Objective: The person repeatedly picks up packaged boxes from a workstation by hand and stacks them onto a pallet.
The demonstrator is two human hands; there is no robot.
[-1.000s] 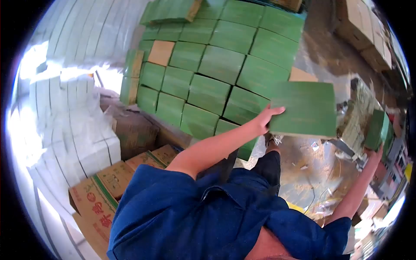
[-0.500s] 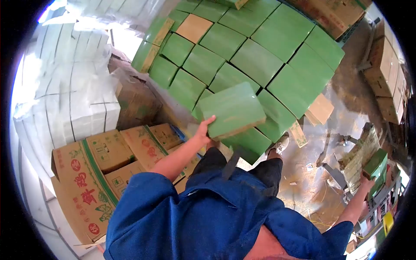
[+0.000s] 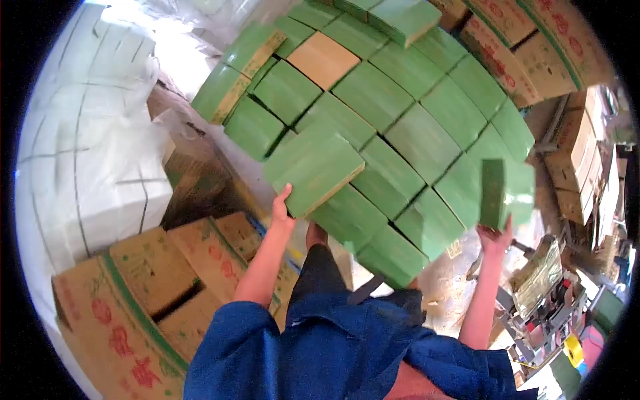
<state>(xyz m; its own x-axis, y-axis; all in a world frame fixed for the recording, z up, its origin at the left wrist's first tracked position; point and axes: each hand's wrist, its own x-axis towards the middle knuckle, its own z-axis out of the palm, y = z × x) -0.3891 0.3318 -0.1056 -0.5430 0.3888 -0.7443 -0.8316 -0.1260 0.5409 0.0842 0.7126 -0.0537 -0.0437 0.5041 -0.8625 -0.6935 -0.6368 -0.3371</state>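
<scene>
My left hand [image 3: 283,205] grips the near corner of a green box [image 3: 315,168], held above the stack at its near left part. On the right, my right hand [image 3: 495,235] is closed on the lower end of another green box [image 3: 493,193], which stands upright in the grip in front of the stack's right edge. Rows of green boxes [image 3: 373,97] fill the large stack beyond my hands. Among them lies one bare brown box top [image 3: 323,60]. A few more green boxes [image 3: 407,19] rest on top at the far side.
Printed brown cartons [image 3: 150,270] stand at the lower left, beside white plastic-wrapped stacks [image 3: 87,160]. More cartons [image 3: 527,50] rise at the upper right. A cluttered machine [image 3: 550,293] and a yellow tape roll [image 3: 573,350] are at the lower right.
The view has turned toward the stack. My left hand has carried its green box leftward over the stack, and my right hand has brought the other box away from the machine toward the stack's right edge.
</scene>
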